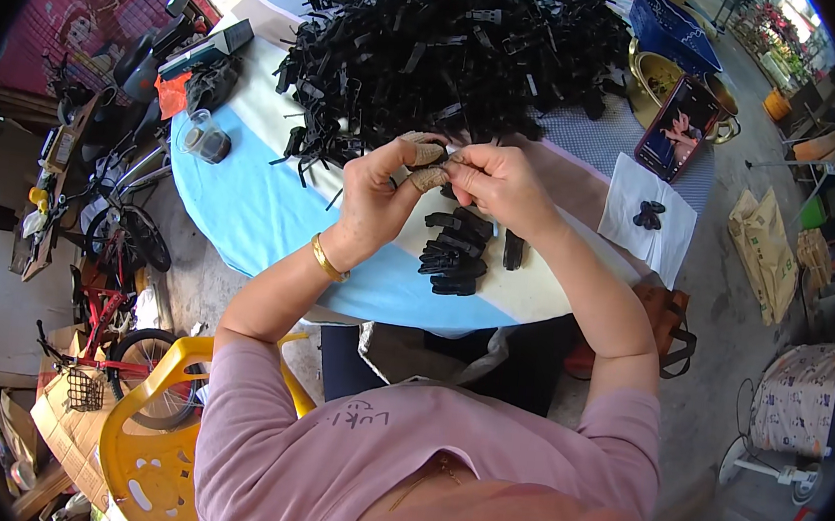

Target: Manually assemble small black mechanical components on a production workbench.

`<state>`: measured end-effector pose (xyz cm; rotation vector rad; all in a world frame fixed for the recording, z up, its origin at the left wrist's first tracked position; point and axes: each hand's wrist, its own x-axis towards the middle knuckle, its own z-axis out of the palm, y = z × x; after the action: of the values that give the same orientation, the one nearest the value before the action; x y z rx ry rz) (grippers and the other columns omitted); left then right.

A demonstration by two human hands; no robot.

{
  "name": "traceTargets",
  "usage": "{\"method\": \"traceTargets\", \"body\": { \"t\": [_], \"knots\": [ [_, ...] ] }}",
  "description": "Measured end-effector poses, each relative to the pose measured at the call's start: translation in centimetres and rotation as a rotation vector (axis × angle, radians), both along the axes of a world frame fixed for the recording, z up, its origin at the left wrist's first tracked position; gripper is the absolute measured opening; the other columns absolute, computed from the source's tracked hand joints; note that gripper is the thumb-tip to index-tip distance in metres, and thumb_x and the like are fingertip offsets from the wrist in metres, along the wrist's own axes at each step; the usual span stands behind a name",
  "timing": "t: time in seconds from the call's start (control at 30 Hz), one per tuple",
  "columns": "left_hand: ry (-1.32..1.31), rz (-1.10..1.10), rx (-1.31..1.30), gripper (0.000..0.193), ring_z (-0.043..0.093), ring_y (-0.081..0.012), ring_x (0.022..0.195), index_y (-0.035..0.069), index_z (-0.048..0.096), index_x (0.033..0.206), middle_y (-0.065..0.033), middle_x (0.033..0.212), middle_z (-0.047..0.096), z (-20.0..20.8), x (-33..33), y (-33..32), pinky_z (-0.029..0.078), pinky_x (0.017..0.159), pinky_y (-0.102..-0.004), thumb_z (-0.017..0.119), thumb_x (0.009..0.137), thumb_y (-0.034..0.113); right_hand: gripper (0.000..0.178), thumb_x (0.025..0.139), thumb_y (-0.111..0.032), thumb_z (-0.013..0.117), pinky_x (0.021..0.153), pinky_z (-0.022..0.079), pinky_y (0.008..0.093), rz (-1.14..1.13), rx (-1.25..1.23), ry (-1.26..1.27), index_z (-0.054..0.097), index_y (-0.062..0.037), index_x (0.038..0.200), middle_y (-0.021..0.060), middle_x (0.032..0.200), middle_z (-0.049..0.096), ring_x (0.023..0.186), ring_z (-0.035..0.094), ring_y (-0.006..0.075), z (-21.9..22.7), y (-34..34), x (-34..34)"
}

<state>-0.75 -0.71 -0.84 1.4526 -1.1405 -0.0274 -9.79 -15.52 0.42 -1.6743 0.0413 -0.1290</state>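
My left hand (381, 189), with beige wraps on thumb and fingers and a gold bangle at the wrist, is closed in a pinch. Its fingertips meet those of my right hand (508, 191), also pinching, over the table's near half. Between them is something small and dark, mostly hidden by the fingers. Just beyond my hands rises a big heap of black strap-like pieces (447, 62) with thin tails. Nearer to me, several black pieces (455, 254) lie stacked in a short column. One more black piece (513, 251) lies to the right of that column.
The round table's cloth (232, 207) is striped blue and cream. A clear cup of dark liquid (210, 143) stands left. At right are a phone (680, 127) leaning by a brass-coloured pot (657, 75), a white napkin (662, 246) with dark bits, and a blue basket (673, 32).
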Motion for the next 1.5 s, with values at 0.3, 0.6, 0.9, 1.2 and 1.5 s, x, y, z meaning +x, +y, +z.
{"method": "traceTargets", "body": {
  "t": [0.3,0.6,0.9,1.2,1.5],
  "knots": [
    [0.836,-0.225,-0.113,0.02,0.059,-0.0218,0.094,0.001,0.042,0.11,-0.0132,0.107,0.055,1.4,0.9,-0.3,0.049,0.083,-0.0305,0.043,0.092,0.007,0.017,0.076,-0.008,0.068,0.051,0.036,0.0159,-0.188,-0.34,-0.42,0.06,-0.0018,0.089,-0.0035,0.067,0.052,0.058,0.043,0.0022,0.4,-0.2,-0.3],
    [0.942,-0.423,0.058,0.033,0.058,-0.0192,0.094,0.003,0.042,0.124,-0.0098,0.108,0.055,0.8,1.6,0.0,0.05,0.08,-0.0315,0.044,0.092,0.013,0.011,0.075,-0.002,0.067,0.053,0.046,0.0186,-0.149,-0.48,-0.769,0.056,0.0005,0.078,0.0038,0.07,0.058,0.064,0.057,0.0066,-0.2,-0.6,0.1],
    [0.538,-0.482,0.131,0.039,0.055,-0.0166,0.1,0.002,0.038,0.125,-0.0097,0.114,0.052,0.6,0.0,-0.2,0.047,0.085,-0.0297,0.051,0.088,0.006,0.016,0.077,-0.007,0.068,0.059,0.047,0.0199,-0.202,-0.19,-0.302,0.055,-0.0008,0.083,0.0019,0.074,0.06,0.066,0.057,0.0061,-0.6,-0.6,0.3],
    [0.617,-0.309,0.01,0.034,0.056,-0.0142,0.091,-0.001,0.042,0.114,-0.009,0.102,0.055,0.7,0.3,-0.1,0.048,0.081,-0.0267,0.056,0.083,-0.002,0.015,0.09,-0.016,0.05,0.042,0.026,0.0141,-0.07,0.175,0.019,0.058,-0.0033,0.092,-0.0025,0.065,0.049,0.048,0.035,-0.0001,0.2,-0.2,0.2],
    [0.549,-0.224,0.02,0.032,0.056,-0.0118,0.092,0.0,0.044,0.111,-0.0082,0.102,0.057,0.4,0.5,0.0,0.047,0.082,-0.0252,0.057,0.082,-0.001,0.018,0.089,-0.014,0.05,0.043,0.025,0.0142,-0.057,-0.005,-0.064,0.06,-0.0015,0.099,-0.0021,0.064,0.051,0.049,0.035,-0.0004,-0.3,-0.3,0.4]
  ]
}}
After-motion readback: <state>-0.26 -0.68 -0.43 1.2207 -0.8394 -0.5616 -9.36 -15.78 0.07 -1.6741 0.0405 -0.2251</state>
